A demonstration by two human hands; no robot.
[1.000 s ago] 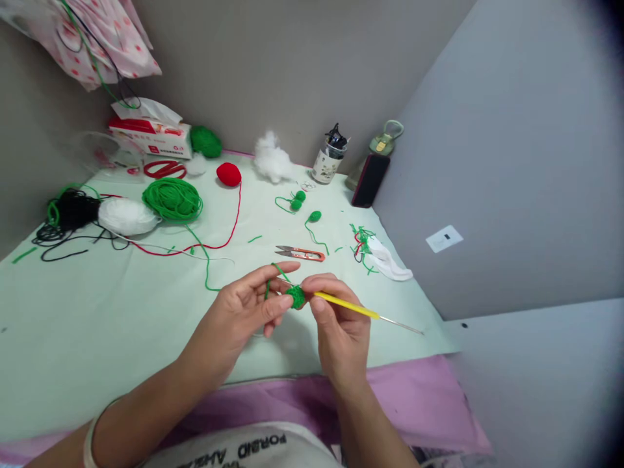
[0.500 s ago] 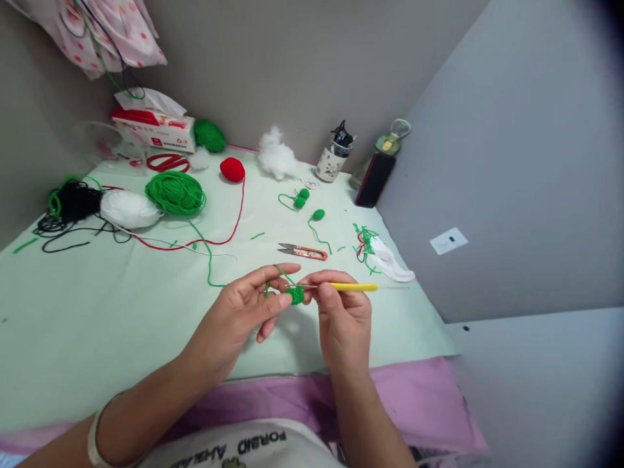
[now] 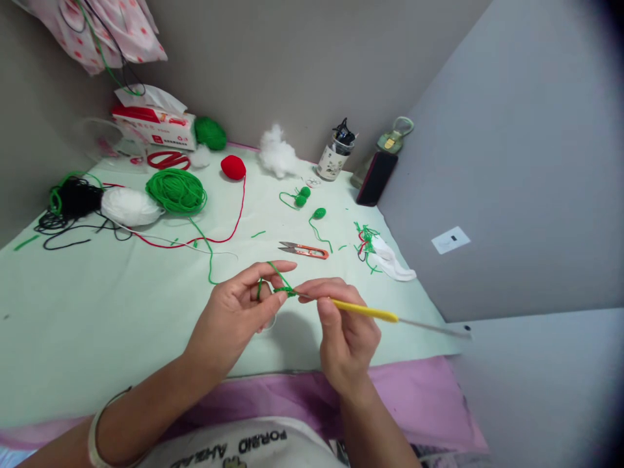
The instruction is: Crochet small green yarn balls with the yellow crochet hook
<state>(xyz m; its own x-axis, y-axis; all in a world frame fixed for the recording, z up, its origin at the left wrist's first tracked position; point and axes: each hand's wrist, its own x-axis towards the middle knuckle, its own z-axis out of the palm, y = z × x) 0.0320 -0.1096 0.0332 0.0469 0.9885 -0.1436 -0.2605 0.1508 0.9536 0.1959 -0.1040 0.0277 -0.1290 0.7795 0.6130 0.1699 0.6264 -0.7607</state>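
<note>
Between thumb and fingers, my left hand pinches a small green crochet piece. Green yarn runs over its raised index finger and loops round another finger. My right hand grips a crochet hook by its yellow handle, the tip at the green stitches. The hook's thin metal rear end slants down to the right. Just beyond my hands lie orange thread snips. The yarn leads back to a green skein on the left.
White yarn, black yarn and a red ball lie to the left. Red scissors sit before a tissue box. White stuffing, a jar and a phone stand behind. Small green balls and yarn scraps lie right.
The hook has tilted, its rear end swinging down and toward the right as my right hand turned. The green piece has tipped in my left fingers and now shows a thin edge.
</note>
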